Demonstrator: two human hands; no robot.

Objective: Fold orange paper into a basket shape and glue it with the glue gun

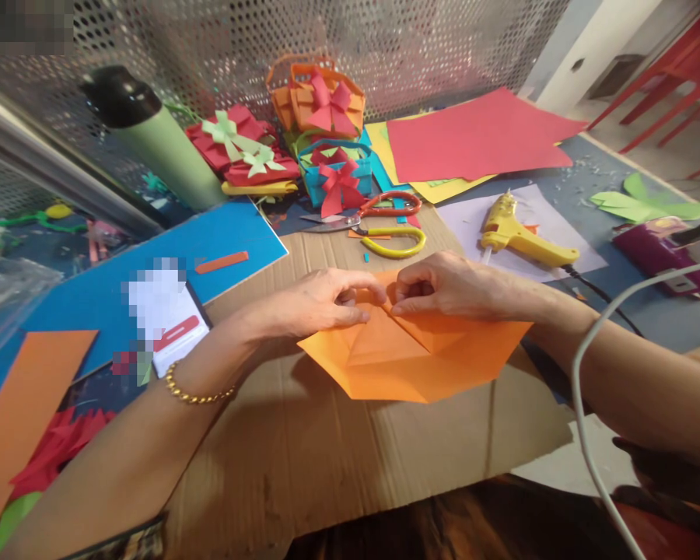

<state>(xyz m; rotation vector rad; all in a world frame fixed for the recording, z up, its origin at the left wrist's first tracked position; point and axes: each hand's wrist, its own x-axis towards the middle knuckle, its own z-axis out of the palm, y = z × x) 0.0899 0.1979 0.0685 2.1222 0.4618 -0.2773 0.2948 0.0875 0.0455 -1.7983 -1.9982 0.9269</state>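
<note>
An orange sheet of folded paper point(397, 373) lies over the brown cardboard point(327, 459) in front of me, with crease lines and a raised fold near its middle. My left hand point(332, 299) pinches the paper at its upper middle, thumb and forefinger close together. Right beside it, my right hand point(437, 288) grips the same fold with curled fingers. Both hands hide the far edge of the sheet. Just beyond them rest scissors point(393, 233) with one red and one yellow handle, blades pointing left.
Small paper baskets with bows point(341, 175) stand at the back beside a green bottle point(163, 148). Red sheets point(478, 136) lie at back right, near a yellow glue gun point(519, 233). A phone point(178, 327) is by my left forearm. A white cable point(580, 404) crosses my right arm.
</note>
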